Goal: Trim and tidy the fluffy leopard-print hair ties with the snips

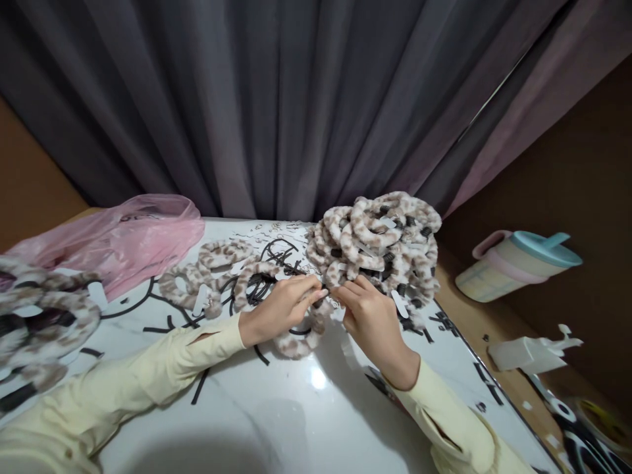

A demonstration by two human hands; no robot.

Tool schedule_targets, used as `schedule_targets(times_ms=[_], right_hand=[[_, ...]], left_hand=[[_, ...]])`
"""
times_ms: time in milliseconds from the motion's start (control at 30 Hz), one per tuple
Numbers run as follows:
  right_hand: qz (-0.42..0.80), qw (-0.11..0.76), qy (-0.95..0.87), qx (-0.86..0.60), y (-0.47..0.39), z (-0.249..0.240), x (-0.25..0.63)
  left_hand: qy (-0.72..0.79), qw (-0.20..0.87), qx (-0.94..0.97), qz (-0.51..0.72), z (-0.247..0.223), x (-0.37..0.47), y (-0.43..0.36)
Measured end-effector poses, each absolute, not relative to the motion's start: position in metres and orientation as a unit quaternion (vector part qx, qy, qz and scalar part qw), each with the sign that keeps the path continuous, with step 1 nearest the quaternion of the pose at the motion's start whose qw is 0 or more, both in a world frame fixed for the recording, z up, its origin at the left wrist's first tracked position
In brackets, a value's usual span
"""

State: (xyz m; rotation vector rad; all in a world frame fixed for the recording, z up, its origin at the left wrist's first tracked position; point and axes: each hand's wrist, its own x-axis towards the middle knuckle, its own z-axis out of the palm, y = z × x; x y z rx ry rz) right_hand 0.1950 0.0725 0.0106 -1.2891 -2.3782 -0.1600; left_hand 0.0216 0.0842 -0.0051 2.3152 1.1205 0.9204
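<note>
A fluffy white-and-brown spotted ring [299, 345] hangs just over the white table [257, 421], partly behind my fingers. My left hand [284, 304] pinches a small black part at its top. Close beside it, my right hand [368, 313] has its fingers curled at the same spot; what its fingertips grip is hidden. Behind my right hand rises a big pile of similar fluffy rings [363, 230] with black sections and white tags. To the left of my left hand lie a few more spotted rings [224, 253] and loose black strips [279, 253].
A pink plastic bag [143, 243] lies at the back left, with more fluffy rings [74, 329] before it. On the right stand a lidded cup [518, 263] and a white bottle [528, 354], near scissors [560, 411] and a tape roll [605, 421]. Grey curtains [276, 105] hang behind.
</note>
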Motion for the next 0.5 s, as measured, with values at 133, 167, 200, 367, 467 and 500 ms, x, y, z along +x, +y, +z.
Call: schedule_targets(times_ms=[133, 167, 200, 367, 467, 500], right_hand=[[-0.028, 0.229, -0.853, -0.469, 0.078, 0.008, 0.196], [-0.017, 0.230, -0.852, -0.469, 0.079, 0.007, 0.195], [-0.005, 0.229, -0.852, -0.470, 0.079, 0.005, 0.195], [0.078, 0.227, -0.846, -0.475, 0.085, -0.002, 0.194], [0.128, 0.259, -0.838, -0.463, 0.086, -0.002, 0.193], [0.125, 0.280, -0.832, -0.463, 0.085, 0.000, 0.192]], left_hand=[[0.418, 0.260, 0.801, 0.342, 0.003, 0.023, 0.076], [0.419, 0.268, 0.797, 0.343, 0.004, 0.024, 0.075], [0.421, 0.274, 0.794, 0.343, 0.005, 0.024, 0.073], [0.424, 0.317, 0.778, 0.340, 0.001, 0.025, 0.073], [0.446, 0.371, 0.735, 0.351, -0.003, 0.024, 0.079], [0.454, 0.393, 0.714, 0.360, -0.004, 0.024, 0.082]])
